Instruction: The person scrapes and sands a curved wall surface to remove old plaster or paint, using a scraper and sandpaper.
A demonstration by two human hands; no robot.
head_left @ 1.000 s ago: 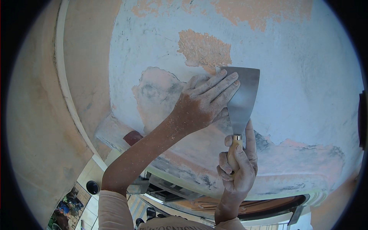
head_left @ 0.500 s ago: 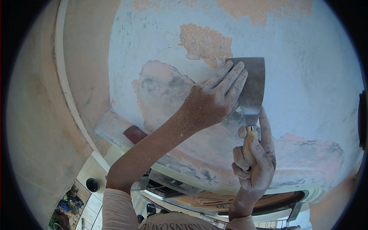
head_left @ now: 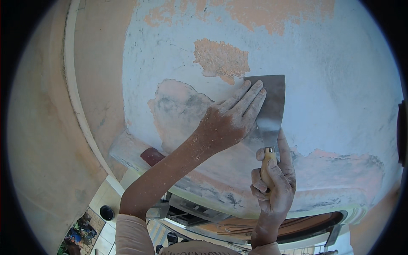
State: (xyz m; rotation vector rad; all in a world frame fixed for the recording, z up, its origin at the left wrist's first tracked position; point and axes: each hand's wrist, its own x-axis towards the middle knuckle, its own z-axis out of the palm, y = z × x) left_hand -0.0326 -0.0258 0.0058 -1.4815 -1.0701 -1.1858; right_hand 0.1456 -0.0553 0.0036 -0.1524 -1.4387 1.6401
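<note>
My right hand (head_left: 278, 182) is wrapped round the pale wooden handle of a wide scraper, its index finger stretched up along the neck. The scraper's broad metal blade (head_left: 274, 100) lies against a light blue wall (head_left: 331, 97), edge upward. With fingers straight and flat, my left hand (head_left: 229, 117) presses on the left side of the blade; white dust coats both hands. Just up and left of the blade's corner is a peeled patch (head_left: 222, 59) of rough peach colour. A larger pinkish-grey bare patch (head_left: 176, 104) shows left of my left hand.
A dark red piece (head_left: 151, 157) rests on the ledge by my left forearm. Below the wall are a dark slatted object (head_left: 187, 214) and a brown panel with a dark rim (head_left: 297, 229). A black bucket (head_left: 106, 213) stands on the floor near plants (head_left: 80, 231).
The whole view has shifted, so wall, hands and scraper appear lower and slightly left. The scraper keeps nearly the same place beside the peeled patch, with both hands unchanged on it.
</note>
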